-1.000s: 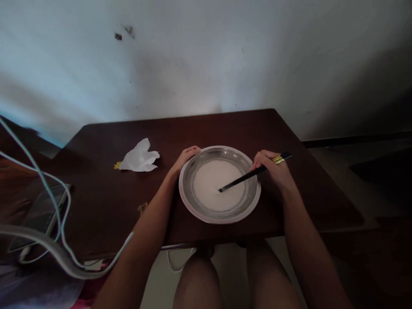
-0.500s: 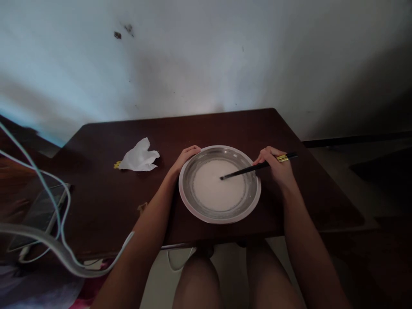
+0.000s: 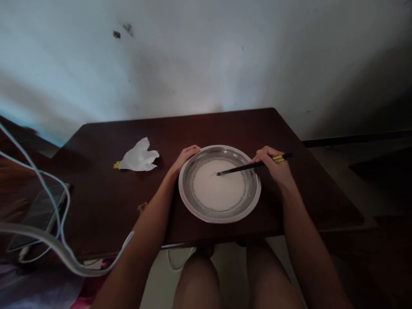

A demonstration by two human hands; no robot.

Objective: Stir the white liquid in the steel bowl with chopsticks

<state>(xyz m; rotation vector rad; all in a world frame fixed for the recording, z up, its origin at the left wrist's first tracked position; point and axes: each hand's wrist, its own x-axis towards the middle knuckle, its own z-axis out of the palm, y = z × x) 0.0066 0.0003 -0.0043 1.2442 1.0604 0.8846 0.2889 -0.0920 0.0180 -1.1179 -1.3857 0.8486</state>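
Observation:
A round metal bowl [image 3: 187, 198] rests near the front edge of the dark wooden table. White liquid batter [image 3: 219, 189] covers its bottom. My left hand [image 3: 186, 157] grips the bowl's left rim, its fingers closed over the edge. Beyond the right rim, my right hand [image 3: 272, 165] is closed around a pair of black chopsticks [image 3: 238, 168] with gold bands near their upper ends. The chopsticks slant down to the left, and their tips dip into the batter a little above its middle.
A crumpled white plastic bag [image 3: 140, 156] with a yellow end lies left of the bowl on the table [image 3: 206, 128]. A phone [image 3: 40, 214] with a white cable [image 3: 67, 206] lies at the far left. A small tan scrap [image 3: 141, 207] is beside my left forearm. The wall [image 3: 206, 64] stands behind.
My right hand has shifted slightly left, and the chopstick tips have moved left and a little away from me through the batter. My left hand and the bowl stay in place.

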